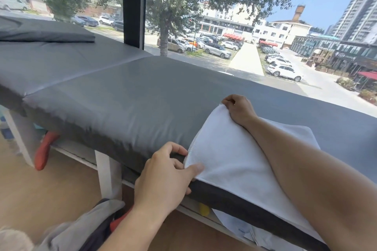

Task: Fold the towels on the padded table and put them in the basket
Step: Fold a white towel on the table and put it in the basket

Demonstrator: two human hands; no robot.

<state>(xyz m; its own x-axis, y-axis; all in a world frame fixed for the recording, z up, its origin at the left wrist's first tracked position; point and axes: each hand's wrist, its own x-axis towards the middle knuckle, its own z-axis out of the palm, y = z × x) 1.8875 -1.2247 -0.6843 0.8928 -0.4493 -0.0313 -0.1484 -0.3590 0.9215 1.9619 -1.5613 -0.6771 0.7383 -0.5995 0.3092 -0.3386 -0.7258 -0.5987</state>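
A white towel (230, 155) lies on the grey padded table (126, 96), at its near right edge, part of it folded over itself. My left hand (169, 173) pinches the towel's near left corner at the table's front edge. My right hand (238, 108) grips the towel's far left corner, lifted slightly off the padding, with my forearm stretched across the towel. The towel's right end is cut off by the frame. No basket is in view.
A folded grey pad (47, 32) rests on the table's far left end. White table legs (106, 173) stand on the wooden floor. An orange object (43, 151) hangs under the table. Papers (240, 228) lie below the front edge. A large window runs behind the table.
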